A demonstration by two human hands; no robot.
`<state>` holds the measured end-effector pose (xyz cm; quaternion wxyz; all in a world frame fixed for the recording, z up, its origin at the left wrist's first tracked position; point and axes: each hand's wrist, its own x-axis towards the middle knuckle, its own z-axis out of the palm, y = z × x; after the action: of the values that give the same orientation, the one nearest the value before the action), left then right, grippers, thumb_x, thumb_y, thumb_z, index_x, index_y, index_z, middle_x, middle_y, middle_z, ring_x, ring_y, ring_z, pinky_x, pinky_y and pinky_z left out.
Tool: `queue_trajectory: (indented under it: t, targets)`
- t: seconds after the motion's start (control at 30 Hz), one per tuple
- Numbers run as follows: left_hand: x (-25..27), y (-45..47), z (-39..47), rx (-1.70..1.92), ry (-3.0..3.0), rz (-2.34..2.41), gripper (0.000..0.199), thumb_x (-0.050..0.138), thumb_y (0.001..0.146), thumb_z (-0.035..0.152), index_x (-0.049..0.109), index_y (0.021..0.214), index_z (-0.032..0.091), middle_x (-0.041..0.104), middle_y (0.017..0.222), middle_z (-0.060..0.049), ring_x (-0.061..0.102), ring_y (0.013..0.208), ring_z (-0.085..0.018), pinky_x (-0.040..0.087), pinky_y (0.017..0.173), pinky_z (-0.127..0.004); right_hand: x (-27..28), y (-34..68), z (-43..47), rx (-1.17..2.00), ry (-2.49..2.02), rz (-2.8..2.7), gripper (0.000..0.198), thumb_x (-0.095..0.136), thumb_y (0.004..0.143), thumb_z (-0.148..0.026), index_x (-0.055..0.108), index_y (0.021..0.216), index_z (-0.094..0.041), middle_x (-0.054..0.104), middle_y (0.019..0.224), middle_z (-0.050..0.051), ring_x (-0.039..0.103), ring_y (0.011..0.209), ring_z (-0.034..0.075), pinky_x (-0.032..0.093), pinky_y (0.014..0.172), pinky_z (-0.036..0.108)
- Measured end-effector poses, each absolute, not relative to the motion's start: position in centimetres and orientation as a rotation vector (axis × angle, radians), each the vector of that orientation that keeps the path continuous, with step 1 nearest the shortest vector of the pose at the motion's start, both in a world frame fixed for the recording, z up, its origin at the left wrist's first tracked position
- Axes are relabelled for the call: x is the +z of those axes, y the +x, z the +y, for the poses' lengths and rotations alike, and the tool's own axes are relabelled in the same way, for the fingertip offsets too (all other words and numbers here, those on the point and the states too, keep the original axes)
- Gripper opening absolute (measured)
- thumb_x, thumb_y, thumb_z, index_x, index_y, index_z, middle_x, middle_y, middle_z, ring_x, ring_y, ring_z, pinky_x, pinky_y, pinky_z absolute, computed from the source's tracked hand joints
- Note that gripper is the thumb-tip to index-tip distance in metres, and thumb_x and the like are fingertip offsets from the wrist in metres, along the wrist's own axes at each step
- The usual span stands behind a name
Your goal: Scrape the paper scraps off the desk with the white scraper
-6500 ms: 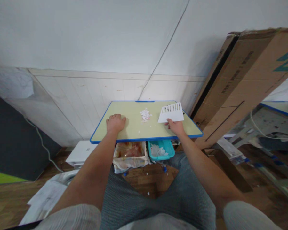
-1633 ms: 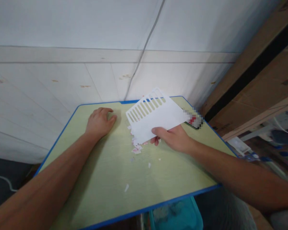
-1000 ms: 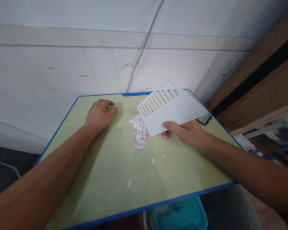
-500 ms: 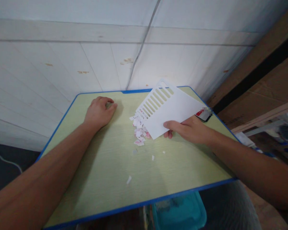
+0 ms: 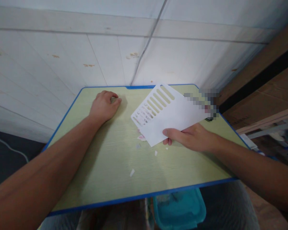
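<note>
My right hand (image 5: 194, 137) grips a flat white slotted sheet (image 5: 172, 118) by its lower edge, thumb on top and fingers underneath. The sheet is tilted above the table, with a row of long slots along its far left side. Torn paper scraps (image 5: 141, 137) lie beneath its left end, mostly covered by it and partly showing through the slots. My left hand (image 5: 105, 104) rests on the table's far left, fingers loosely curved, thumb apart from the index finger, holding nothing visible. Small loose scraps, such as one white piece (image 5: 132, 172), lie nearer me.
The pale green table (image 5: 105, 172) has a blue rim and stands against a white wall (image 5: 62, 64) with a grey cable (image 5: 147, 43). A partly blurred-out object lies at the right edge. Cardboard (image 5: 266, 95) stands to the right. Below the front edge is a turquoise container (image 5: 180, 210).
The slotted sheet has shifted slightly left over the paper scraps and now covers most of them. The view has tilted a little; my left hand stays in its place on the table.
</note>
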<state>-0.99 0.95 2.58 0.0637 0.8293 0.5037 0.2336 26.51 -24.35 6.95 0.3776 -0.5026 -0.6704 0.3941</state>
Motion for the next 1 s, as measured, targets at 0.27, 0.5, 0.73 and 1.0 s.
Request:
queue_trajectory:
  t: [0.27, 0.5, 0.73, 1.0]
  targets:
    - [2.6, -0.9, 0.8, 0.726, 2.501, 1.499, 0.034, 0.063, 0.109, 0.043, 0.087, 0.124, 0.024, 0.079, 0.139, -0.014, 0.068, 0.140, -0.040, 0.052, 0.130, -0.060, 7.7, 24.9, -25.6, 0.968, -1.232, -1.888, 0.029, 0.068, 0.106, -0.030, 0.083, 0.081, -0.027, 0.086, 0.080, 0.004, 0.081, 0.077, 0.023, 0.069, 0.082, 0.037]
    - [3.1, -0.4, 0.3, 0.701, 2.500, 1.527, 0.031, 0.067, 0.113, 0.037, 0.086, 0.126, 0.017, 0.079, 0.140, -0.017, 0.069, 0.138, -0.037, 0.052, 0.127, -0.052, 7.8, 24.3, -26.4, 1.026, -1.193, -1.907, 0.038, 0.066, 0.112, -0.034, 0.083, 0.079, -0.029, 0.089, 0.088, 0.003, 0.081, 0.079, 0.024, 0.069, 0.081, 0.036]
    - [3.5, -0.4, 0.2, 0.677, 2.503, 1.482, 0.034, 0.067, 0.117, 0.031, 0.084, 0.132, 0.006, 0.077, 0.143, -0.021, 0.066, 0.138, -0.033, 0.048, 0.126, -0.046, 8.2, 22.8, -26.9, 0.981, -1.081, -2.027, 0.029, 0.069, 0.112, -0.035, 0.090, 0.094, -0.028, 0.089, 0.098, 0.003, 0.084, 0.101, 0.025, 0.071, 0.097, 0.036]
    - [4.1, -0.2, -0.6, 0.673, 2.500, 1.498, 0.035, 0.068, 0.119, 0.031, 0.085, 0.131, 0.004, 0.076, 0.145, -0.022, 0.066, 0.139, -0.034, 0.048, 0.127, -0.047, 7.8, 22.9, -26.5, 0.919, -1.075, -2.062, 0.030, 0.068, 0.112, -0.035, 0.090, 0.094, -0.028, 0.090, 0.114, 0.008, 0.083, 0.120, 0.030, 0.070, 0.105, 0.041]
